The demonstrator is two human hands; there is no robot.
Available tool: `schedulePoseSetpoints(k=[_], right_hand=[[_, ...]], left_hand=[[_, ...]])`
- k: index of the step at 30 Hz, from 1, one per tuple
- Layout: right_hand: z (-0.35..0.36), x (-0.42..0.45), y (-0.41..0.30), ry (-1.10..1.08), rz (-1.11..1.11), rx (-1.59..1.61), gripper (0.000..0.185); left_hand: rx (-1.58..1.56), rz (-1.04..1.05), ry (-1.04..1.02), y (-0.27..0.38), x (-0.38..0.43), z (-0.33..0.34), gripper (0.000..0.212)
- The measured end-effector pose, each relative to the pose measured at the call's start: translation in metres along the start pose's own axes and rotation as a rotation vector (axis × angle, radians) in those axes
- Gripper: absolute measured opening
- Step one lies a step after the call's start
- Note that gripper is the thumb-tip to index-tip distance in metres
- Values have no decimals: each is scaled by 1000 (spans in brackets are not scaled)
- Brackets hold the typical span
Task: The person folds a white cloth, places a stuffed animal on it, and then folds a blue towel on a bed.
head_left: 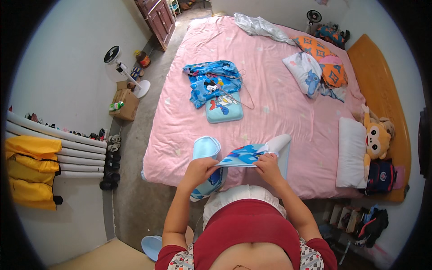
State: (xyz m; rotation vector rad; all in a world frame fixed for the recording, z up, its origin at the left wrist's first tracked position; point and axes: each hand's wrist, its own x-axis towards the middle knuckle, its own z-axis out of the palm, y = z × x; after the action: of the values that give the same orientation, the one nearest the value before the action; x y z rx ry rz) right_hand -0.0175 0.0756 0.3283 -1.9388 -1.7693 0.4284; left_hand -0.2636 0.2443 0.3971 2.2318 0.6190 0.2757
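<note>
A light blue cloth with a cartoon print (241, 156) is stretched between my two hands near the bed's front edge. My left hand (201, 171) pinches its left corner, and my right hand (269, 168) grips its near edge further right. Beside my left hand, a curled light blue piece (206, 148) with a print lower down hangs past the mattress edge. Whether it joins the held cloth cannot be made out. Just beyond my right hand, a rounded white piece (279, 143) lies against the cloth.
On the pink bedsheet (270, 81) lie a light blue cartoon case (225, 108), blue printed fabric (214, 81) and a wire hanger (249, 98). A white pillow (351, 153) and a plush monkey (375, 140) are by the wooden headboard (381, 91). A standing fan (126, 72) and cardboard box (126, 104) stand left.
</note>
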Motion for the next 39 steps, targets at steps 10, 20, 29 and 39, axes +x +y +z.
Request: schedulePoseSetpoints(k=[10,20,29,39], right_hand=[[2,-3,-17,-1,-85,214,15],[-13,-5,-11,-46,-144,148,17],[-27,-1,7,-7,40,203,14],[-2,-2,7,-51,6,282,24]], left_hand=[[173,72,-149,12,11,70,16],[20,28,-172,13,9,80,18],[-20,20,-136,12,10,47,21],[-90,27,-60,12,8,41,19]])
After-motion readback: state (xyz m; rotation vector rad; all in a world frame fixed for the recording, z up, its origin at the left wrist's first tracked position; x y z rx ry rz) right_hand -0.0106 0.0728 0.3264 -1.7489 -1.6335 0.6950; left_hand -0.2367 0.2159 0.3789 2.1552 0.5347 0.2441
